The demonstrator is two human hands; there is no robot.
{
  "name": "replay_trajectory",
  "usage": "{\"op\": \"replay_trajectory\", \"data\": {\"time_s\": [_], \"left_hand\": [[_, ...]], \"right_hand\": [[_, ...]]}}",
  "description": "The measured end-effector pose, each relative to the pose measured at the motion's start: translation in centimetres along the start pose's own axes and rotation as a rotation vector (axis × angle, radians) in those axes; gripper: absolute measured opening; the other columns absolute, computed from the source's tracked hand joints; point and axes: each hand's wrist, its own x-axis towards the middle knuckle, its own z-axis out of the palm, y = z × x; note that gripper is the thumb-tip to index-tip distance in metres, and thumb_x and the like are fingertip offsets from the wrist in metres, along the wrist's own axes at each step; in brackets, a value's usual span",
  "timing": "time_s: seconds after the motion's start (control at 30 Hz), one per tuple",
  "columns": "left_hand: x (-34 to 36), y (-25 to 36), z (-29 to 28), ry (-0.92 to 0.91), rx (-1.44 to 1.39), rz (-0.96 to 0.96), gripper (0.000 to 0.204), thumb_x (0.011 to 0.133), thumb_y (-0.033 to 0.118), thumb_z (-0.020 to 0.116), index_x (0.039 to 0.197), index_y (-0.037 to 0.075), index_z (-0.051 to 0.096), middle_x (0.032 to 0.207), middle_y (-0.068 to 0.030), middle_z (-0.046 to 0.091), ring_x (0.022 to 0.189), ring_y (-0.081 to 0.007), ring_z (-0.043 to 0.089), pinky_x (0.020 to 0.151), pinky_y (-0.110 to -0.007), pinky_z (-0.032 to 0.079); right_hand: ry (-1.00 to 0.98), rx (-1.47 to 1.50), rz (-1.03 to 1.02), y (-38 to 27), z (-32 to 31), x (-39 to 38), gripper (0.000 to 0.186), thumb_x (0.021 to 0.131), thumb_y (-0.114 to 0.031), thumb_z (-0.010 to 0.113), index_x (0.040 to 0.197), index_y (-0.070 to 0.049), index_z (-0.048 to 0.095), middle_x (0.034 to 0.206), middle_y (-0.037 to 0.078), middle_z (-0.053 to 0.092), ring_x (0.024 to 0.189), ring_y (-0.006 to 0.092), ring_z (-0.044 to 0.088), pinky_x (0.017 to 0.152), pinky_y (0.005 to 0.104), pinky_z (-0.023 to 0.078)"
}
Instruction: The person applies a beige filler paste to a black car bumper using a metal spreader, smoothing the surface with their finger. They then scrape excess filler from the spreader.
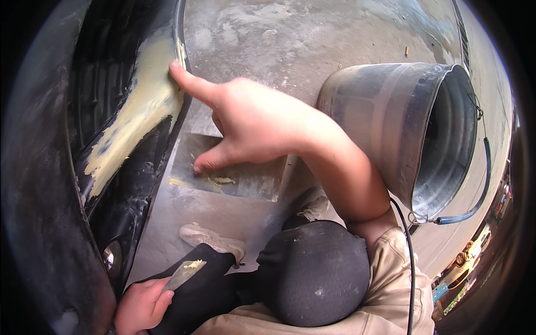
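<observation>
Yellow putty [134, 123] lies in a long, uneven band on a black panel [137, 204], directly to the left of the fingers of our right hand [254, 120] and well above those of our left hand [142, 310]. Dark patches show through it, and its edges are ragged. Our right index finger is stretched out straight, its tip at the putty's right border by the panel's lip. The thumb points away from it, and we see nothing grasped between the two; the other fingers are mostly hidden, so we cannot tell how they bend.

Our left fingers are closed around a flat scraper [181, 276], whose blade points up and to the right, with a small dab of putty near its tip. Below the right hand, partly covered by it, lies a flat grey plate [254, 181] with putty smears near the thumb; we cannot tell whether the thumb touches it.

Farther out, a metal bucket [374, 117] is to the right of the right-hand fingers, its mouth on the side away from them. Our dark-clad knee [315, 273] and a light shoe [215, 241] are to the right of the left fingers.
</observation>
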Motion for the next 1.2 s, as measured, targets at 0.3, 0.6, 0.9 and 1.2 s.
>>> {"op": "replay_trajectory", "data": {"time_s": [0.3,0.6,0.9,1.2], "left_hand": [[0.1,0.0,0.1,0.01,-0.004,0.011,0.019,0.095,0.015,0.057,0.083,0.001,0.063,0.071,-0.0134,0.064,0.063,-0.0327,0.066,0.058,-0.039,0.05],[-0.3,0.2,-0.1,-0.006,-0.018,-0.016,0.017,0.095,0.012,0.057,0.083,0.001,0.063,0.07,-0.0125,0.063,0.062,-0.0299,0.066,0.058,-0.038,0.05],[0.2,1.0,-0.3,-0.109,-0.019,0.028,0.016,0.095,0.011,0.057,0.084,0.001,0.064,0.069,-0.0125,0.063,0.061,-0.0278,0.066,0.059,-0.036,0.05],[0.5,0.0,-0.2,-0.311,-0.098,-0.02,0.022,0.102,0.016,0.055,0.087,0.0,0.06,0.071,-0.0125,0.065,0.064,-0.0279,0.068,0.062,-0.037,0.052]], "right_hand": [[0.157,-0.08,-0.041,-0.8,-0.3,-1.2,0.117,0.072,-0.025,0.089,0.161,0.001,0.019,0.066,0.016,0.065,0.061,0.0325,0.066,0.064,0.0383,0.054],[-0.064,-0.081,0.045,-0.8,3.4,-1.7,0.124,0.075,-0.018,0.084,0.161,0.003,-0.003,0.076,0.027,0.068,0.076,0.0436,0.069,0.073,0.0486,0.058],[-0.199,-0.022,0.089,-0.6,5.9,-3.4,0.118,0.08,-0.015,0.078,0.163,-0.002,-0.006,0.071,0.021,0.067,0.068,0.0397,0.068,0.067,0.0479,0.056],[0.209,0.067,0.145,-1.1,5.5,-3.0,0.103,0.08,-0.025,0.08,0.163,-0.008,0.021,0.067,0.023,0.064,0.068,0.0423,0.066,0.069,0.0492,0.054]]}}
